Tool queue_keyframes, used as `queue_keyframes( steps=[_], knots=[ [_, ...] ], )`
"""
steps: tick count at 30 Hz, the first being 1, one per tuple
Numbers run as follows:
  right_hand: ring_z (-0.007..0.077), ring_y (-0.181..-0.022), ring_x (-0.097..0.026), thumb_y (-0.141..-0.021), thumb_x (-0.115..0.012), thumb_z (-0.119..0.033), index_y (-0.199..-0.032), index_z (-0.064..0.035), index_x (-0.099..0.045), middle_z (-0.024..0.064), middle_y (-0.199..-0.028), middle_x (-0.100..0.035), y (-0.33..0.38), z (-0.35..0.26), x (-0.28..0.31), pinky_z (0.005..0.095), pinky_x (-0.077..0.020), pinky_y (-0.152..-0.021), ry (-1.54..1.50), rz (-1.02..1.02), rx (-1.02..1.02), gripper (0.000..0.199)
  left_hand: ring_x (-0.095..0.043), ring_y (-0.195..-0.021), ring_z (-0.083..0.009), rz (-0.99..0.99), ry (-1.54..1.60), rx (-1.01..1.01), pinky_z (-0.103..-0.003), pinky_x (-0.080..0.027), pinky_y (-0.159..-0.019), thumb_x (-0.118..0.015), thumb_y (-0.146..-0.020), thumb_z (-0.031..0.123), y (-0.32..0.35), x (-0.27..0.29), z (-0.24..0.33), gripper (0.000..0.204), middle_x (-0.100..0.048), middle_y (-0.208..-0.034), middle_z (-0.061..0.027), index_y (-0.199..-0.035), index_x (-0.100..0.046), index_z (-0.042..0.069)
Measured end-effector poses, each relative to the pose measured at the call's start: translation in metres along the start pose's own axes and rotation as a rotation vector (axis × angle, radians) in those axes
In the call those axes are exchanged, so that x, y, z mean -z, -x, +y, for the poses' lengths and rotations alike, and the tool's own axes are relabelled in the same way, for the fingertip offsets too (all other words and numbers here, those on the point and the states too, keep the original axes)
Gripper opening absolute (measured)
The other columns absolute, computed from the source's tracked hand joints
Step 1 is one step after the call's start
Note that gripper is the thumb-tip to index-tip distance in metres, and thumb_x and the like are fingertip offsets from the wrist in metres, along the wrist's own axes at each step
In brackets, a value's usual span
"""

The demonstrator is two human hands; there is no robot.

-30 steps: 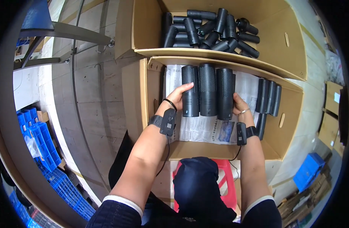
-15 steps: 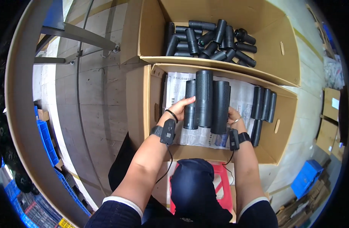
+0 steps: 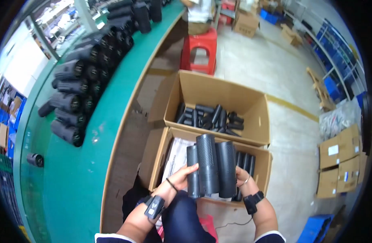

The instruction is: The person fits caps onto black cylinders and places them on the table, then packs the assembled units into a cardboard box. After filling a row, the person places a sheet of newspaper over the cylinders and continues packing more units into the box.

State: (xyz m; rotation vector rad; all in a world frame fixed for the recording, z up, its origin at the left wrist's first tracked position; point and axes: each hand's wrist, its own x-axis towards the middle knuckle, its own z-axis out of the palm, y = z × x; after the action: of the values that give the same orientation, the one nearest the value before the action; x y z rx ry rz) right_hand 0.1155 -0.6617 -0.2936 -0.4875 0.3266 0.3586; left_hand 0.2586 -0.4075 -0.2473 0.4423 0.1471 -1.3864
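Between both hands I hold a row of black textured cylinders (image 3: 208,166), upright and side by side, over the near cardboard box. My left hand (image 3: 182,177) grips the row's left side, its thumb in front of the leftmost cylinder. On the other side, my right hand (image 3: 241,177) presses against the row, its fingers partly hidden behind it. Below, the near box (image 3: 268,172) is lined with printed paper (image 3: 178,152), and several similar cylinders (image 3: 246,161) stand along its right part. A far cardboard box (image 3: 222,87) contains a loose heap of black cylinders (image 3: 216,115).
To the left runs a green-topped table (image 3: 101,170) with stacked black cylinders (image 3: 78,91) and one lying alone (image 3: 35,160). A red stool (image 3: 202,46) stands beyond the boxes, near another person (image 3: 200,14). Cardboard boxes (image 3: 340,162) and a blue crate (image 3: 315,229) are at right.
My view has tilted up and turned, bringing the green table and the far floor into sight. Both hands keep the cylinders gripped, now held near the near box's front side.
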Motion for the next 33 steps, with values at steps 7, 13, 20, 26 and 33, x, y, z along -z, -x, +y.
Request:
queue_keyframes(
  steps=[7,13,20,26,33],
  knots=[
    [0.0234,-0.107,-0.063,-0.078,-0.076,-0.036,-0.124,-0.0007,-0.055,0.0145,-0.120,-0.062,0.026,-0.027,-0.159,0.0405,-0.0488,-0.097,0.100,-0.199,-0.182,0.062,-0.060,-0.110,-0.0261,0.043,-0.036,-0.228,-0.044,-0.046,-0.098,-0.063,-0.090,0.033,0.124,-0.112,0.001,0.047,-0.061,-0.120,-0.0137,-0.124,-0.053,0.003],
    [0.0266,-0.119,-0.055,-0.087,-0.067,-0.031,-0.133,-0.0003,-0.047,0.0180,-0.131,-0.054,0.007,-0.005,-0.282,0.0427,-0.0419,-0.105,0.136,-0.586,-0.348,0.060,-0.058,-0.111,-0.0269,0.069,-0.168,-0.668,-0.046,-0.046,-0.097,-0.060,-0.092,0.032,0.247,-0.176,-0.015,0.045,-0.059,-0.121,-0.0140,-0.126,-0.051,0.003],
    [0.0264,-0.107,-0.063,-0.094,-0.057,-0.031,-0.128,0.0011,-0.051,0.0181,-0.122,-0.060,-0.058,0.079,-0.427,0.0413,-0.0495,-0.096,0.211,-0.715,-0.683,0.047,-0.058,-0.111,-0.0313,0.225,-0.178,-1.045,-0.048,-0.047,-0.097,-0.059,-0.090,0.044,0.400,-0.170,-0.032,0.060,-0.058,-0.123,-0.0175,-0.131,-0.046,0.002],
    [0.0226,-0.097,-0.066,-0.091,-0.063,-0.032,-0.120,-0.0011,-0.056,0.0135,-0.114,-0.065,-0.108,0.220,-0.531,0.0394,-0.0529,-0.090,0.405,-0.848,-0.770,0.043,-0.054,-0.117,-0.0309,0.406,-0.113,-1.369,-0.048,-0.043,-0.102,-0.057,-0.091,0.045,0.525,-0.137,-0.068,0.060,-0.054,-0.130,-0.0140,-0.134,-0.045,0.005],
    [0.0225,-0.099,-0.065,-0.092,-0.062,-0.032,-0.120,-0.0042,-0.057,0.0115,-0.114,-0.065,-0.132,0.360,-0.573,0.0390,-0.0527,-0.090,0.470,-0.896,-1.010,0.040,-0.053,-0.118,-0.0314,0.582,0.060,-1.496,-0.048,-0.042,-0.102,-0.053,-0.093,0.044,0.604,-0.112,-0.128,0.060,-0.053,-0.132,-0.0151,-0.136,-0.043,0.003]
  ],
)
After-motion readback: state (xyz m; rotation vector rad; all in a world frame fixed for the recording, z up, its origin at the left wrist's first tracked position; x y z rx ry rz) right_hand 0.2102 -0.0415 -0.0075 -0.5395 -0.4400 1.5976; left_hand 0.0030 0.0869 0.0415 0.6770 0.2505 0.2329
